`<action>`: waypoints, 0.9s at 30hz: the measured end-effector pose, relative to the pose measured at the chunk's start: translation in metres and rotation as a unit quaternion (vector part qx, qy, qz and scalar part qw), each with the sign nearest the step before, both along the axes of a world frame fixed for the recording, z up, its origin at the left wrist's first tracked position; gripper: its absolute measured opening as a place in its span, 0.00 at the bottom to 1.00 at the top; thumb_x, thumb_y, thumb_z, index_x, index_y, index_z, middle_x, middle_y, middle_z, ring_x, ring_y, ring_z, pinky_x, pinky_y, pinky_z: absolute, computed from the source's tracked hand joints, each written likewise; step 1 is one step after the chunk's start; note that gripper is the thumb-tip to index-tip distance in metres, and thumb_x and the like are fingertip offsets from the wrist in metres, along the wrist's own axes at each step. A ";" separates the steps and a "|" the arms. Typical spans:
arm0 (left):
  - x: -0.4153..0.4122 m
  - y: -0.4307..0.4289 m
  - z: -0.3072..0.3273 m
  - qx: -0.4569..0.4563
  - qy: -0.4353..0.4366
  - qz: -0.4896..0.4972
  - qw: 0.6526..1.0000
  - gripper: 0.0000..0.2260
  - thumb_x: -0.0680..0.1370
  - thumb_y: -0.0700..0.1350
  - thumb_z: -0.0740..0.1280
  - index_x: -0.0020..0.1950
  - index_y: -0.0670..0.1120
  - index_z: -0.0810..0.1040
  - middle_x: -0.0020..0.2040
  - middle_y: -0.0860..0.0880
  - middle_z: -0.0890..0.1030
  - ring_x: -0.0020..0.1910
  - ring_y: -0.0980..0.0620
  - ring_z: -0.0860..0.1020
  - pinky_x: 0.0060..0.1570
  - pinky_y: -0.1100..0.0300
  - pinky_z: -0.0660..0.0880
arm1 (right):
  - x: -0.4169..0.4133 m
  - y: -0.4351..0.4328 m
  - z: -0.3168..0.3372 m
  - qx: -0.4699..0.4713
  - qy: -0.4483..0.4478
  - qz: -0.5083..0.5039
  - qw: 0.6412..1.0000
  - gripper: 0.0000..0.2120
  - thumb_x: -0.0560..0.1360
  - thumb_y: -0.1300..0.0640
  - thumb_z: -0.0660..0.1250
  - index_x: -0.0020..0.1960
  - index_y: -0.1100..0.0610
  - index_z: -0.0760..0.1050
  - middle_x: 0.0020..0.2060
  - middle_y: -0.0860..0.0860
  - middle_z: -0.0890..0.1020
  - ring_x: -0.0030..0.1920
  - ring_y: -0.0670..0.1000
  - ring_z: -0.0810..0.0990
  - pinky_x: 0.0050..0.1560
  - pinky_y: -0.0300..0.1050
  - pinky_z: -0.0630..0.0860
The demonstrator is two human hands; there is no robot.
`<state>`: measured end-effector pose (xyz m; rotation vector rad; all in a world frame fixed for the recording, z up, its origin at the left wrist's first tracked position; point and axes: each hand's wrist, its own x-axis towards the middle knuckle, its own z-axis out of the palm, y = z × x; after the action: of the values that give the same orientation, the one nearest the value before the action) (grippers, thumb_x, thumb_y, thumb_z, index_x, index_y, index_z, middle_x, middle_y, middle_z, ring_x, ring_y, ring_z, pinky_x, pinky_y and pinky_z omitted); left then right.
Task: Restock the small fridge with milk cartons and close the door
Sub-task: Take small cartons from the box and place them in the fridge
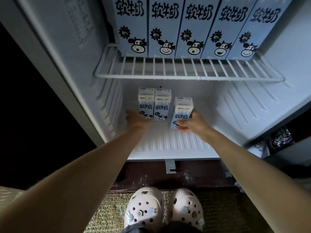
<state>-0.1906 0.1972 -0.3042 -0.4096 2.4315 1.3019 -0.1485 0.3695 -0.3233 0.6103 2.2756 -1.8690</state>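
The small white fridge stands open, its bottom floor [170, 142] ribbed and bare at the front. Several blue-and-white milk cartons with cow faces line the wire shelf [188, 76] above. On the floor two cartons stand side by side at the back left: one carton [146, 103] and its neighbour [162, 106]. My left hand [136, 121] rests against the left carton's lower front, fingers around its side. My right hand [193, 123] grips a third carton [181, 113], slightly tilted, just right of the pair.
The fridge door [55, 52] hangs open on the left. A dark shelf with a crumpled black bag [281, 137] sits at the right. A metal bracket [170, 166] sticks out below the fridge. My pale clogs [163, 207] stand on a woven mat.
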 end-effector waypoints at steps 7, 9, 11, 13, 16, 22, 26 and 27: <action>-0.020 0.001 -0.018 0.055 0.086 0.002 0.995 0.40 0.66 0.39 0.77 0.72 0.41 0.58 0.66 0.43 0.73 0.65 0.44 0.73 0.61 0.57 0.71 | -0.026 -0.007 -0.009 -0.002 -0.002 -0.019 1.000 0.28 0.71 0.71 0.67 0.68 0.59 0.63 0.62 0.58 0.75 0.59 0.59 0.78 0.53 0.50 0.79; -0.020 0.003 -0.020 0.065 0.090 -0.002 0.994 0.38 0.67 0.39 0.76 0.71 0.42 0.60 0.66 0.44 0.73 0.65 0.45 0.73 0.62 0.57 0.71 | -0.029 -0.008 -0.014 -0.008 -0.008 -0.018 1.000 0.27 0.72 0.70 0.67 0.67 0.59 0.63 0.61 0.58 0.76 0.59 0.59 0.77 0.54 0.52 0.79; -0.018 0.007 -0.022 0.076 0.090 0.015 0.993 0.32 0.68 0.39 0.75 0.67 0.40 0.65 0.65 0.43 0.75 0.64 0.44 0.74 0.61 0.58 0.71 | -0.032 -0.008 -0.019 -0.002 -0.008 -0.020 1.000 0.25 0.72 0.70 0.66 0.66 0.59 0.64 0.61 0.58 0.76 0.59 0.58 0.77 0.54 0.51 0.79; -0.017 0.010 -0.024 0.089 0.092 0.042 0.991 0.27 0.68 0.39 0.75 0.64 0.39 0.69 0.64 0.42 0.76 0.63 0.44 0.75 0.61 0.55 0.73 | -0.035 -0.009 -0.021 0.003 -0.010 -0.019 1.000 0.24 0.73 0.70 0.66 0.66 0.58 0.65 0.61 0.57 0.76 0.59 0.57 0.77 0.53 0.49 0.79; -0.017 0.013 -0.026 0.076 0.102 0.053 0.990 0.26 0.69 0.40 0.75 0.63 0.38 0.70 0.64 0.42 0.76 0.63 0.44 0.75 0.62 0.54 0.73 | -0.039 -0.010 -0.020 0.003 -0.010 -0.020 1.000 0.23 0.73 0.70 0.65 0.66 0.59 0.66 0.61 0.56 0.76 0.60 0.57 0.77 0.55 0.48 0.79; -0.017 0.017 -0.029 0.052 0.107 0.073 0.990 0.26 0.69 0.44 0.74 0.63 0.38 0.70 0.64 0.42 0.76 0.63 0.43 0.75 0.59 0.53 0.75 | -0.038 -0.013 -0.020 -0.002 -0.004 -0.031 1.000 0.23 0.72 0.66 0.68 0.65 0.58 0.67 0.60 0.55 0.78 0.59 0.56 0.77 0.57 0.50 0.78; -0.017 0.019 -0.029 0.032 0.100 0.079 0.991 0.27 0.69 0.47 0.74 0.64 0.39 0.69 0.65 0.42 0.75 0.64 0.43 0.74 0.60 0.50 0.75 | -0.037 -0.014 -0.011 0.005 -0.002 -0.017 1.000 0.19 0.71 0.64 0.70 0.60 0.57 0.71 0.57 0.53 0.80 0.56 0.54 0.79 0.56 0.48 0.78; -0.017 0.020 -0.029 0.035 0.098 0.082 0.991 0.28 0.69 0.47 0.75 0.64 0.40 0.69 0.65 0.42 0.75 0.64 0.43 0.74 0.60 0.49 0.75 | -0.037 -0.014 -0.010 0.005 -0.002 -0.014 1.000 0.19 0.71 0.64 0.71 0.60 0.57 0.72 0.56 0.54 0.80 0.56 0.54 0.79 0.56 0.49 0.78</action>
<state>-0.2073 0.2168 -0.3330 -0.4929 2.5466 1.5600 -0.1855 0.3557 -0.3331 0.6516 2.2874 -1.8677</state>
